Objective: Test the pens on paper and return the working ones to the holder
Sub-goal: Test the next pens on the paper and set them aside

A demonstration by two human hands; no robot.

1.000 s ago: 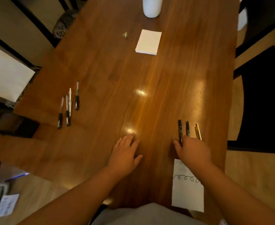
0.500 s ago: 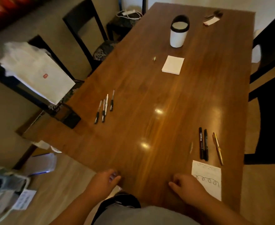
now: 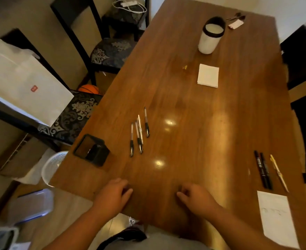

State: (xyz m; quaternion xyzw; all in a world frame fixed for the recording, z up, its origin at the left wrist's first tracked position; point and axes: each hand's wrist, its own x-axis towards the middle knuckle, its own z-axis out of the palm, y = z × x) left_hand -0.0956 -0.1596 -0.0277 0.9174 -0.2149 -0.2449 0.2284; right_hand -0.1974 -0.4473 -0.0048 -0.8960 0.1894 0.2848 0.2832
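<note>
wood tabletop (image 3: 202, 141), brown and glossy.

containers: black holder (image 3: 91, 150) at the near left corner, mouth facing up. its inside is dim and i cannot tell what lies in it. white cup (image 3: 211, 37) with a black rim at the far end, pale inside.

pens: four clear pens (image 3: 139, 132) with black grips lie side by side, loose on the tabletop just right of the holder. two black markers (image 3: 263, 170) lie close together, with a yellow pen (image 3: 278, 173) just beside them, near the right edge.

paper: test paper (image 3: 275, 217) sits nearer me than the markers, a faint scribble on it. white notepad (image 3: 208, 75) lies before the cup, a small yellow scrap (image 3: 184, 67) near it.

hands: my left hand (image 3: 112, 197) and right hand (image 3: 196, 198) rest at the near edge, fingers loosely curled, holding nothing, well apart from every pen.

surroundings: patterned chairs (image 3: 110, 51) and a white bag (image 3: 22, 83) stand along the left side.
</note>
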